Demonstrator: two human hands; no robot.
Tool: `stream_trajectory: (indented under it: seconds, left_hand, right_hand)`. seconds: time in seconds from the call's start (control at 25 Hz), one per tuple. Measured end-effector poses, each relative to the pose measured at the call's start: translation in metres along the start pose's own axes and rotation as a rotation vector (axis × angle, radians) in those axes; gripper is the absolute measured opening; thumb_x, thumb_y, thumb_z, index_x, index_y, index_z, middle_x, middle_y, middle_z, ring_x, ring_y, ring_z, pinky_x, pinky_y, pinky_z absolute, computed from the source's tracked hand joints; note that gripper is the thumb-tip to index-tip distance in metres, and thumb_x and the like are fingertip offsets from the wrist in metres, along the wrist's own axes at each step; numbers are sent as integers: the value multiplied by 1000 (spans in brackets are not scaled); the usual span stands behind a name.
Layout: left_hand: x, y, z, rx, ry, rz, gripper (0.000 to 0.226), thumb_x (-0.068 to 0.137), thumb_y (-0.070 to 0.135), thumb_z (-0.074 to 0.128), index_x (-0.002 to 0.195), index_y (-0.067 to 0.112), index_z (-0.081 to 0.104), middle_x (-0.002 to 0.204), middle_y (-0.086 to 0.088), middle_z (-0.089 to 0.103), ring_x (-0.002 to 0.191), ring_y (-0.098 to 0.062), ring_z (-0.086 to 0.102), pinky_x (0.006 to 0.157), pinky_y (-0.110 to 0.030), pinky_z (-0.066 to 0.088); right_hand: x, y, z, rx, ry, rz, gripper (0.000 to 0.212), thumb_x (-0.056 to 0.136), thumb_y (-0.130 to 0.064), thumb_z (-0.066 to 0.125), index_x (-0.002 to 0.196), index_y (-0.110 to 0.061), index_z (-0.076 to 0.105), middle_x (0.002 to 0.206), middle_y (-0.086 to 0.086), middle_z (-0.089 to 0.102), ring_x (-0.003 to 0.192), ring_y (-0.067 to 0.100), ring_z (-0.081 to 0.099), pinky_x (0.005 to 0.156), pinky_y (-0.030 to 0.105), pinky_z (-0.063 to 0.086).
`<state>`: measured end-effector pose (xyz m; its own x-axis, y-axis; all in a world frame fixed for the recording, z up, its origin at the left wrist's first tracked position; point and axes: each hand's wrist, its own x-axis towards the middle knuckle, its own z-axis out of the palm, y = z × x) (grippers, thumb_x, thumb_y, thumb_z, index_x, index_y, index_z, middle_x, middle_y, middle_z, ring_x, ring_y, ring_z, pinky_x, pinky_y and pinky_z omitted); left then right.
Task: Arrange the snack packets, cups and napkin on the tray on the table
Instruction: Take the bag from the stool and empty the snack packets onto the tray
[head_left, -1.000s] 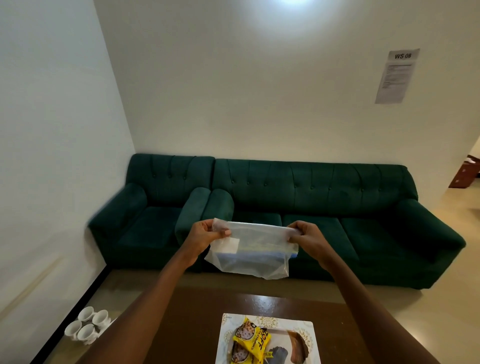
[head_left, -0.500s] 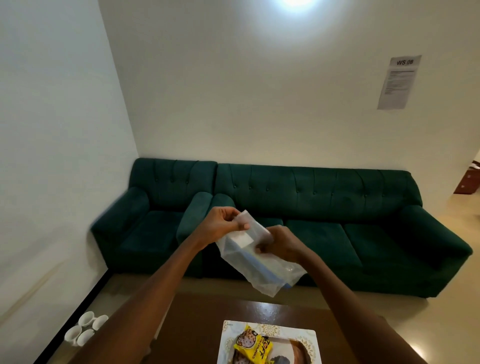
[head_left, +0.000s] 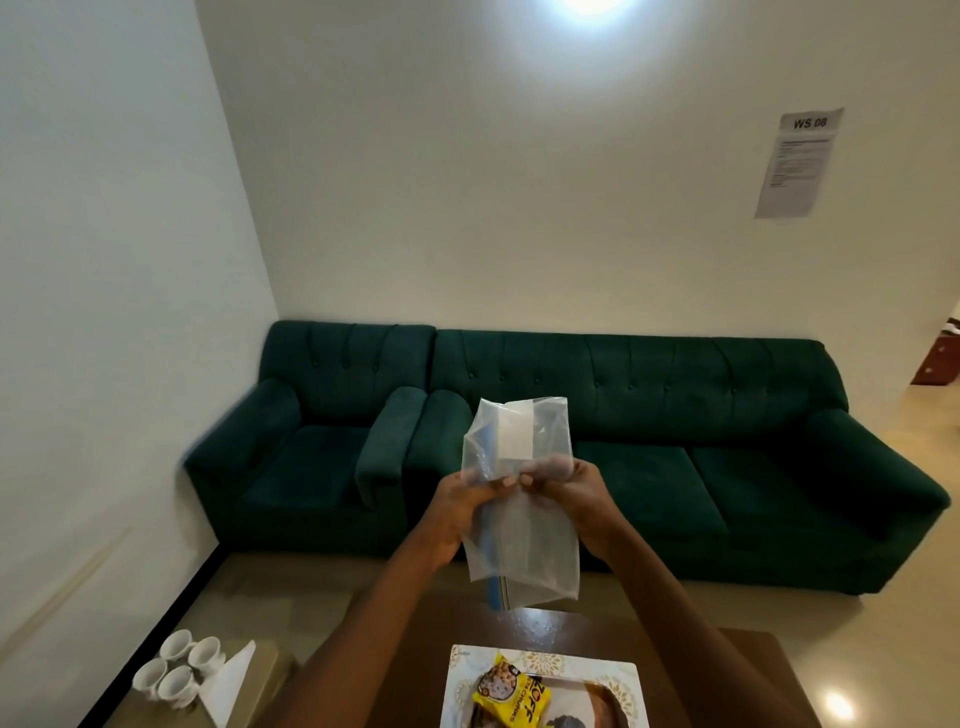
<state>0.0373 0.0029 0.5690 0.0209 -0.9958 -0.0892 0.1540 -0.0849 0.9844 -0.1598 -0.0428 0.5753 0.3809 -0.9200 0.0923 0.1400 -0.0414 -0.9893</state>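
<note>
Both hands hold a clear plastic bag (head_left: 524, 540) upright in the air in front of the sofa. My left hand (head_left: 462, 506) and my right hand (head_left: 574, 501) pinch it at its middle, fingertips nearly touching. Below, a white patterned tray (head_left: 462, 686) lies on the dark brown table (head_left: 748, 675). On the tray lies a yellow snack packet (head_left: 511, 699), with a darker packet partly cut off by the frame's edge. Several white cups (head_left: 176, 667) stand clustered at the lower left, with a white napkin (head_left: 231, 686) beside them.
A dark green sofa (head_left: 675, 457) runs along the far wall, with a matching armchair (head_left: 317, 457) to its left. White walls close in at the left and back. A paper sheet (head_left: 797, 163) hangs on the back wall. Beige floor shows at the right.
The bag was held stretched sideways between my hands; my hands came together and the bag now stands upright, gripped at its middle. The view tilted down a little.
</note>
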Motion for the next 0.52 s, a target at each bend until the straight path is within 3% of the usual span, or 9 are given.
stream_trajectory:
  seconds: [0.28,0.4,0.52]
  left_hand:
    - [-6,4,-2,-104,0,-72,49,84,-2,77,130,-7,62,128,-32,66,121,-51,63,104,-62,52]
    - [-8,3,-3,-158,32,-83,51,83,-4,77,130,-9,60,130,-35,63,115,-48,65,104,-66,50]
    - [-9,6,-10,-198,62,-89,42,86,0,76,126,-4,65,126,-35,65,112,-45,65,104,-67,49]
  right_hand:
    - [-9,5,-12,-11,9,29,27,88,-11,80,107,7,74,104,21,76,90,32,74,81,46,64]
    - [-10,5,-13,-9,-26,37,29,88,-13,81,112,1,75,107,18,77,90,32,75,77,39,63]
    - [-10,5,-13,33,-75,147,35,88,-10,79,123,-11,73,118,16,76,104,34,76,84,47,64]
